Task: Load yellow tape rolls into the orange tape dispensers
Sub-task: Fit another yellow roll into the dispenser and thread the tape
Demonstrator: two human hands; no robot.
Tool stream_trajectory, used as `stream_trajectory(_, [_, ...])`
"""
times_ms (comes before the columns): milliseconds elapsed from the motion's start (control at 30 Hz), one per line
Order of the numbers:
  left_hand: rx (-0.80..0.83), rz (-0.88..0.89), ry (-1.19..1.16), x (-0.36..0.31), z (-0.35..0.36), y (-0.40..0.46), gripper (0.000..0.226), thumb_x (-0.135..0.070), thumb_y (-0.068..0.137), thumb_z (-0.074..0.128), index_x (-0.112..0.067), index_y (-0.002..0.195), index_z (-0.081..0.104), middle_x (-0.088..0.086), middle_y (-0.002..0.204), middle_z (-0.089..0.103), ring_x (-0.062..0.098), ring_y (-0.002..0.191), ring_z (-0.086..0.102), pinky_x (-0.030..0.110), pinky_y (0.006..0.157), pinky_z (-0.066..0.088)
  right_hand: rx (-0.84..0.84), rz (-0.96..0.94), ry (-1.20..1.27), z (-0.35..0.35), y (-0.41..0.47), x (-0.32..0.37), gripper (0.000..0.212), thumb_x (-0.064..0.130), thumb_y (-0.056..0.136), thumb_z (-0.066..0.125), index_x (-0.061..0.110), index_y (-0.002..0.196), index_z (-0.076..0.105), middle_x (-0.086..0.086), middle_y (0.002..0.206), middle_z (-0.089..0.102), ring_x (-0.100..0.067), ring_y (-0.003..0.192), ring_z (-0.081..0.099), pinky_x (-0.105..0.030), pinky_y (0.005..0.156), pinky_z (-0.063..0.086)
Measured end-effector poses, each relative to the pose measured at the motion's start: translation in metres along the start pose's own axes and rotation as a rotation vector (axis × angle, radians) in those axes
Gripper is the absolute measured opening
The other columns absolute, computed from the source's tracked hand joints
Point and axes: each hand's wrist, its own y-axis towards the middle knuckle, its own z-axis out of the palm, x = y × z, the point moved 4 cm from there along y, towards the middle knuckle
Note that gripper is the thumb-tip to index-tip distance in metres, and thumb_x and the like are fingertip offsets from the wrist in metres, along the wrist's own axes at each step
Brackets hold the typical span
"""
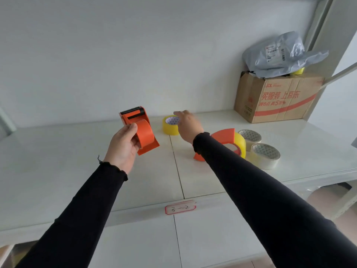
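White shelf (pixel 77 171), centre frame. We hold an empty orange tape dispenser (pixel 140 130) clasped in our left hand (pixel 123 146). Our right hand (pixel 188 125) hovers fingers loosely spread over a yellow tape roll (pixel 170 127), not gripping. Risk: a careless grab could send the roll rolling away. Lower right, a second dispenser (pixel 224 139) already carries yellow tape.

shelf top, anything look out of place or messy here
Mostly tidy. The crumpled grey plastic mailer bag is slumped on the open brown cardboard box, half hiding a yellow tape roll. The second orange tape dispenser, already loaded, lies on its side.
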Motion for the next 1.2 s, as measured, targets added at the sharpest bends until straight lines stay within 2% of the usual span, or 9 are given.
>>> stream_trajectory(200, [-0.051,-0.062,-0.003,0.006,-0.018,0.006,0.031,-0.017,0.104,0.046,-0.002,0.128,0.058,0.010,0.115,0.068,0.022,0.107,0.065,0.035,0.091,0.055,0.346,0.059,-0.270,0.080,0.049,-0.016,0.071,0.000,0.095,0.037,0.012,0.162,0.015,-0.002,0.171,0.013,-0.022,0.158,0.011,-0.043,0.126,0.019])
stream_trajectory(333, [-0.067,-0.081,-0.012,0.016,-0.022,0.009,0.019,-0.017,0.103,0.048,-0.010,0.108,0.064,0.006,0.105,0.070,0.018,0.097,0.067,0.029,0.081,0.058,0.141,0.113,-0.240,0.072,0.054,-0.020,0.053,0.016,0.098,0.050,0.027,0.149,0.049,-0.001,0.152,0.051,-0.024,0.142,0.042,-0.038,0.105,0.048])
stream_trajectory(400, [-0.062,-0.081,-0.023,0.017,-0.021,0.010,0.018,-0.017,0.103,0.048,-0.011,0.106,0.065,0.005,0.105,0.071,0.017,0.096,0.068,0.028,0.081,0.058,0.026,0.168,-0.041,0.057,0.047,-0.020,0.038,0.024,0.097,0.057,0.025,0.133,0.066,-0.008,0.129,0.066,-0.028,0.123,0.058,-0.034,0.090,0.050])
stream_trajectory(467, [-0.064,-0.071,-0.036,0.017,-0.019,0.011,0.018,-0.016,0.103,0.048,-0.011,0.106,0.065,0.004,0.105,0.071,0.016,0.096,0.068,0.030,0.083,0.058,-0.110,0.227,0.412,0.040,0.033,-0.018,0.022,0.023,0.097,0.060,0.015,0.111,0.074,-0.010,0.106,0.072,-0.028,0.099,0.066,-0.035,0.080,0.048])
stream_trajectory(567, [-0.075,-0.037,-0.049,0.013,-0.013,0.013,0.017,-0.016,0.103,0.049,-0.012,0.101,0.065,0.003,0.102,0.072,0.016,0.096,0.068,0.029,0.081,0.059,-0.176,0.194,1.027,0.013,-0.003,0.003,0.008,0.017,0.101,0.058,0.015,0.096,0.064,-0.006,0.094,0.066,-0.020,0.088,0.062,-0.038,0.082,0.054])
stream_trajectory(633, [-0.056,-0.002,-0.038,0.008,-0.005,0.013,0.016,-0.016,0.103,0.049,-0.013,0.099,0.064,0.003,0.101,0.072,0.015,0.093,0.069,0.025,0.072,0.060,-0.173,0.116,1.132,0.000,-0.029,0.020,0.008,0.015,0.103,0.056,0.015,0.097,0.062,-0.008,0.094,0.064,-0.018,0.087,0.062,-0.030,0.080,0.054])
stream_trajectory(867, [0.116,0.111,0.024,0.000,0.029,-0.004,0.036,-0.018,0.105,0.043,0.002,0.133,0.056,0.018,0.130,0.066,0.030,0.115,0.064,0.036,0.091,0.057,-0.189,0.018,1.016,-0.007,-0.090,0.043,0.009,0.022,0.099,0.061,0.023,0.094,0.069,0.005,0.085,0.069,-0.022,0.087,0.062,-0.055,0.089,0.055])
stream_trajectory(1100, [0.150,0.088,-0.083,0.003,0.045,-0.032,0.055,-0.042,0.101,0.045,-0.002,0.139,0.048,0.014,0.126,0.065,0.026,0.119,0.060,0.047,0.109,0.042,-0.303,-0.111,0.814,-0.018,-0.119,0.059,0.010,0.011,0.093,0.070,0.002,0.096,0.066,-0.011,0.105,0.065,-0.004,0.096,0.062,-0.016,0.083,0.050])
stream_trajectory(1200, [0.226,0.153,0.028,0.001,0.048,-0.039,0.069,-0.041,0.087,0.068,-0.001,0.137,0.042,0.016,0.128,0.067,0.032,0.120,0.063,0.054,0.107,0.044,-0.257,-0.125,0.761,-0.029,-0.125,0.065,0.018,0.015,0.090,0.073,0.003,0.093,0.060,-0.006,0.104,0.057,0.003,0.093,0.058,-0.019,0.078,0.055])
